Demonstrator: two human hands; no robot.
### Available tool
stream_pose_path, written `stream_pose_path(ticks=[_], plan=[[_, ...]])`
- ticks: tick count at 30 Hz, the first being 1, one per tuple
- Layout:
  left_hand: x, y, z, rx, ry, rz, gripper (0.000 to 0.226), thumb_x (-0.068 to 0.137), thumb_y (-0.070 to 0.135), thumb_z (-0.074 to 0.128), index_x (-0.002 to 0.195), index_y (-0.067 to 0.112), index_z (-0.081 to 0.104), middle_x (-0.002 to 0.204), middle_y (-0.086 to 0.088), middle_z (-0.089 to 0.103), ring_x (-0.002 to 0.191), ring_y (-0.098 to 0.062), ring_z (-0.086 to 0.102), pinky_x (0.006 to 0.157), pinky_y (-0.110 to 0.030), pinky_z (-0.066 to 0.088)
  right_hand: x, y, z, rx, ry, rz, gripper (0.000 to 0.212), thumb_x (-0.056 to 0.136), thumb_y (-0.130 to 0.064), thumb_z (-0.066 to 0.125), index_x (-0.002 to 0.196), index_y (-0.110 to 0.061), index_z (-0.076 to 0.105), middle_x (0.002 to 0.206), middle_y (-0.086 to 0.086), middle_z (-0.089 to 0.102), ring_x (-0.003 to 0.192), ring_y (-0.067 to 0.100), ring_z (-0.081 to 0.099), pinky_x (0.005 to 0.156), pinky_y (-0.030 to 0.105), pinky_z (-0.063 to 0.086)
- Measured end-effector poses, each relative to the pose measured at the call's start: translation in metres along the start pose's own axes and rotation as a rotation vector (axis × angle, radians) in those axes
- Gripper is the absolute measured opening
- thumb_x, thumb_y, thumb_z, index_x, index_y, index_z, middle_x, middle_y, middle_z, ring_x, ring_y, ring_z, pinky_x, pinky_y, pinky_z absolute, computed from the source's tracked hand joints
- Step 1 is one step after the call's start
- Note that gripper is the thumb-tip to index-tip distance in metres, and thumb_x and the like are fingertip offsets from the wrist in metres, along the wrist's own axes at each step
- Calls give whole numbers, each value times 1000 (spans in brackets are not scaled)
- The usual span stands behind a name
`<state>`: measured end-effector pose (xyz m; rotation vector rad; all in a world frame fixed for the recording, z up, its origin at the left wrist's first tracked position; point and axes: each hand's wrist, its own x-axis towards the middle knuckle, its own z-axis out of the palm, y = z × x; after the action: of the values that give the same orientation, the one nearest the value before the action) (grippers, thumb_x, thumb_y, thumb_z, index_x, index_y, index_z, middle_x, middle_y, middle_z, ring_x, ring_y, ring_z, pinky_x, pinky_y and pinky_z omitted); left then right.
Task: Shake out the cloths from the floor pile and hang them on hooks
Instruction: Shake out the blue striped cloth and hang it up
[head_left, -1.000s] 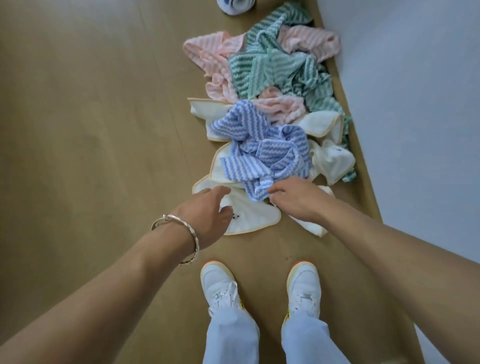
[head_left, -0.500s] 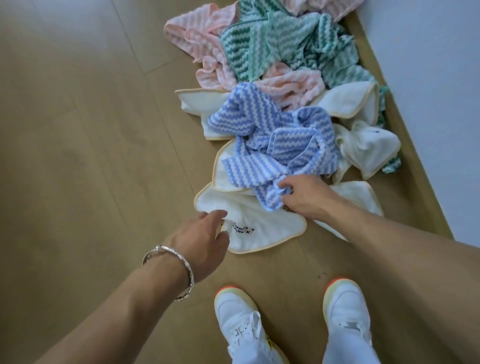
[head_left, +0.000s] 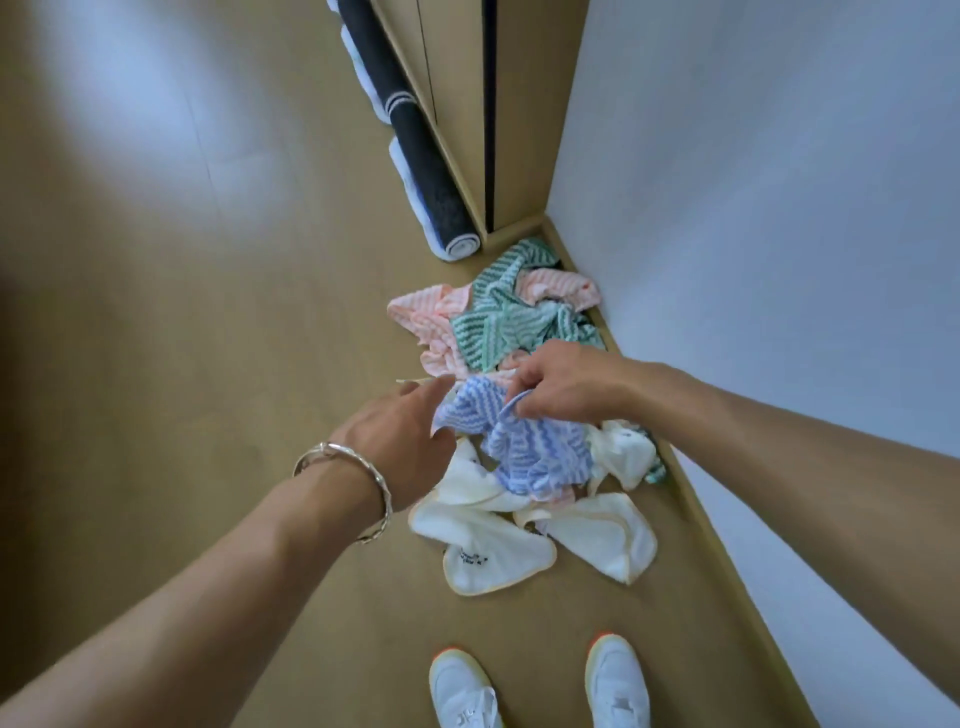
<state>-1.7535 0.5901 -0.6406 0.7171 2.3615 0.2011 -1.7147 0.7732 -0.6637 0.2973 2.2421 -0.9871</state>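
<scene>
wood floor (head_left: 208, 312) by white wall (head_left: 779, 208) — right hand (head_left: 566, 382) pinches blue cloth (head_left: 535, 452), left hand (head_left: 405, 441) loose.

My right hand (head_left: 566, 384) reached out ahead, knuckles up, fingers (head_left: 530, 376) curled and pinching a fold of the blue and white zigzag-striped cloth (head_left: 535, 452), my left hand (head_left: 410, 441) just beside it, fingers straight and relaxed, both forearms bare

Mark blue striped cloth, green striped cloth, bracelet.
blue striped cloth (head_left: 535, 457), head view, its bunched middle.
green striped cloth (head_left: 493, 327), head view, centre of its spread part.
bracelet (head_left: 332, 448), head view, band on top of the wrist.
</scene>
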Motion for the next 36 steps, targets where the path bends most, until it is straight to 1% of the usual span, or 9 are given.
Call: stream_pose_path(ticks=[3,7,10,15,18,21,27,31,36], plan=[[-35,34,-83,17,68,53,57,96,31,46,147,29,22,148,3,36,131,-21,40,99,-24,32,-58,-63,-70,-27,38,-53,17,90,-19,61,102,-17,72,91,-7,60,87,9,54,62,11,38],[-98,82,-204,-11,119,106,53,95,34,49,144,28,30,141,-1,45,126,-23,46,97,-27,36,-147,-154,-154,-5,204,-169,12,94,-21,52,98,-18,64,89,-3,60,85,15,55,67,23,42],[-156,112,-292,-158,187,153,38,90,37,57,126,27,49,120,1,59,111,-22,57,95,-35,45,-221,-227,-207,32,363,-291,11,96,-25,50,94,-24,61,92,1,66,85,18,61,75,33,48],[-265,144,-411,-348,354,295,4,86,27,62,83,29,60,81,7,65,81,-14,59,85,-39,52,-344,-347,-262,-74,503,-501,15,98,-28,50,100,-20,61,89,-4,65,79,9,59,72,26,45],[-323,144,-462,-433,485,362,25,81,37,56,93,15,59,84,-5,65,78,-22,59,84,-47,49,-400,-406,-280,-138,594,-615,12,97,-33,52,99,-23,58,84,-7,63,74,5,57,67,24,43],[-373,137,-491,-492,657,330,23,78,46,56,85,25,51,92,-9,65,86,-31,62,83,-53,51,-441,-450,-284,-181,665,-707,14,92,-39,58,98,-26,56,84,-7,61,73,4,57,65,23,42],[-442,120,-510,-309,928,202,11,96,31,48,94,21,53,85,-2,63,78,-17,61,65,-28,49,-462,-490,-273,-273,442,-748,11,91,-35,62,81,-32,59,81,-9,61,71,2,58,62,21,41],[-470,108,-493,-237,801,64,27,84,46,62,95,22,57,87,-3,66,79,-19,64,72,-34,53,-465,-494,-266,-226,354,-836,16,94,-30,58,100,-18,66,97,1,69,86,14,67,74,28,53],[-489,99,-455,-196,794,-139,40,88,38,59,82,-2,56,80,-18,61,65,-16,53,61,-26,40,-468,-488,-269,-303,280,-851,16,94,-33,58,89,-19,63,89,2,65,83,18,63,69,28,51]])
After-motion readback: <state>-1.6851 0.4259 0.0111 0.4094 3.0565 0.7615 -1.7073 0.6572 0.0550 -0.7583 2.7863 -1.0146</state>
